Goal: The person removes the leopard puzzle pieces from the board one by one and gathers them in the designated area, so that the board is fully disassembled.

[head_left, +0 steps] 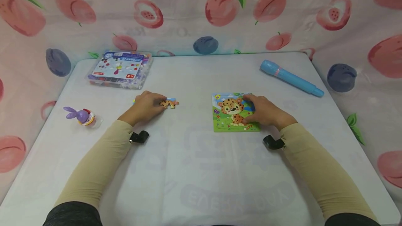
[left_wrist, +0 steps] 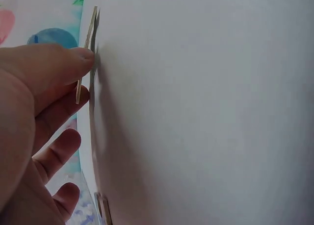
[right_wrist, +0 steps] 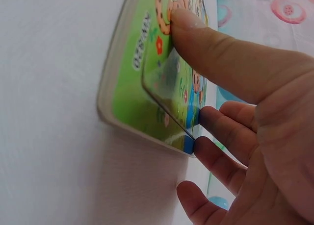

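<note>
My left hand (head_left: 146, 105) is left of the table's middle and pinches a small jigsaw piece (head_left: 169, 103) with orange spotted print and a blue top. In the left wrist view the piece (left_wrist: 87, 53) appears as a thin edge between thumb and finger, tilted just off the table. A second thin piece (left_wrist: 104, 210) lies near the lower edge there. The right hand (head_left: 267, 111) holds a square leopard puzzle board (head_left: 224, 123) by its right side. In the right wrist view the thumb lies on the picture and fingertips touch the edge of the board (right_wrist: 132, 107).
A clear plastic case (head_left: 117, 69) with a printed label stands at the back left. Nearer on the left lies a small purple-eared toy figure (head_left: 82, 116). A thick blue pen-shaped object (head_left: 292, 78) lies at the back right. A fruit-print curtain (head_left: 182, 13) hangs behind the white table.
</note>
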Demonstrator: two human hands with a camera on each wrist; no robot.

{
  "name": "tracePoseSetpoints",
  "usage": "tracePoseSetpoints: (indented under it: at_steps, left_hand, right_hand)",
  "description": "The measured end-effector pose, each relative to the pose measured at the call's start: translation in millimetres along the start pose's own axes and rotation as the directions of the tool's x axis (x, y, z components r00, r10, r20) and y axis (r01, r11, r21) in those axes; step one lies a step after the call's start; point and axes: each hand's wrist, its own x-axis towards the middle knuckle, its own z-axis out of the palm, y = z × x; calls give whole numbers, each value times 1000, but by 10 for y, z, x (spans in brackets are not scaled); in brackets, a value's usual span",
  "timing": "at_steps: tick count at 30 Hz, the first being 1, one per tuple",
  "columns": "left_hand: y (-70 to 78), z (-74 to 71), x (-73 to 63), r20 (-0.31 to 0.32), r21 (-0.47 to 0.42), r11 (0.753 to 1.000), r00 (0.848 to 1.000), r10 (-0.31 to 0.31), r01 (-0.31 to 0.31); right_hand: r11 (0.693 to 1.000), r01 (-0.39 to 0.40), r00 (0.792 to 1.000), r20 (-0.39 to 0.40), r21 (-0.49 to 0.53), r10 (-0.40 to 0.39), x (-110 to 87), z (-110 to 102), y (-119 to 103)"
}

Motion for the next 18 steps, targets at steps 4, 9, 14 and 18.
tracePoseSetpoints:
  at_steps: [4,9,14,18]
  left_hand:
    - [-29,-32,-35,18,-4,1000,1000,-16,16]
    - [-76,-79,-57,34,4,999,999,-32,32]
    - [-153,-112,-64,32,16,999,999,-39,39]
    - [-193,-137,-72,44,9,998,997,-56,55]
  right_hand:
    - [1000,-6,1000,2,-5,6,5,1,0]
    - [1000,1,1000,5,-5,-1,18,2,17]
    - [1000,3,1000,6,-5,-2,19,3,16]
    - [1000,3,1000,3,-9,-3,17,4,20]
